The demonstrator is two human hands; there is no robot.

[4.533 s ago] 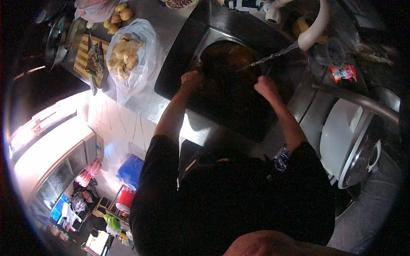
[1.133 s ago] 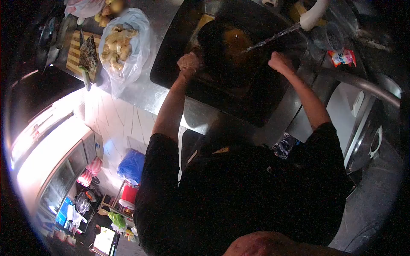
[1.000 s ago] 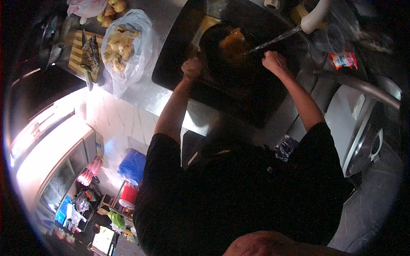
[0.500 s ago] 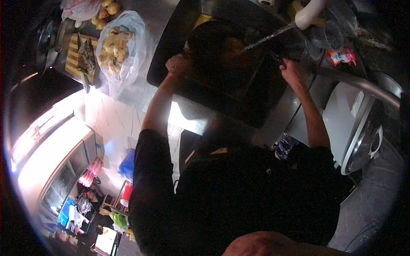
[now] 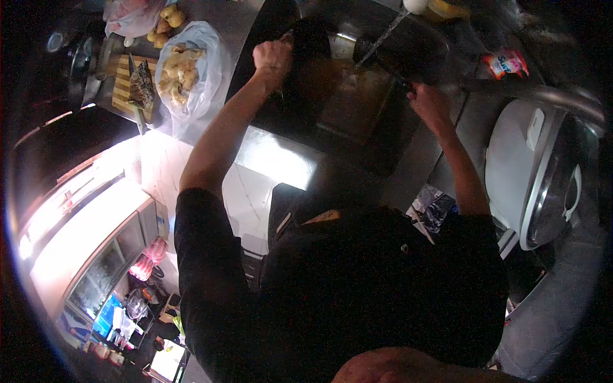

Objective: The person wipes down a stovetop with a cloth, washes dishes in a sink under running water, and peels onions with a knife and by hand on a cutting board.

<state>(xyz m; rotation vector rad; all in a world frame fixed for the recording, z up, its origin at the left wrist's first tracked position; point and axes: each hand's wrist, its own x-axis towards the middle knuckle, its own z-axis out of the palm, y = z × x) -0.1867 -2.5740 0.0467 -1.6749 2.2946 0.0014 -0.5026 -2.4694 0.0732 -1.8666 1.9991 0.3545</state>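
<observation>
A dark pan [image 5: 313, 48], tilted and poorly lit, is between my two hands over the sink [image 5: 415, 140]. My left hand [image 5: 273, 60] is closed at the pan's left side; the part it grips is hidden in shadow. My right hand [image 5: 429, 105] is wrapped round a dark long handle on the right. A stream of water [image 5: 383, 39] runs from the white tap head [image 5: 415, 5] down between my hands. Brownish water [image 5: 351, 102] shows in the sink below the stream.
On the left counter are a plastic bag of pale food pieces [image 5: 179, 76], a striped cutting board [image 5: 121, 96] with a knife, and potatoes [image 5: 169, 18]. To the right are a red packet [image 5: 506, 64], a metal rail [image 5: 530, 94] and a white lidded appliance [image 5: 520, 159].
My left hand has moved up and away from me, and the pan has tilted. More brownish water shows in the sink. My right hand has shifted slightly. The view has moved a little.
</observation>
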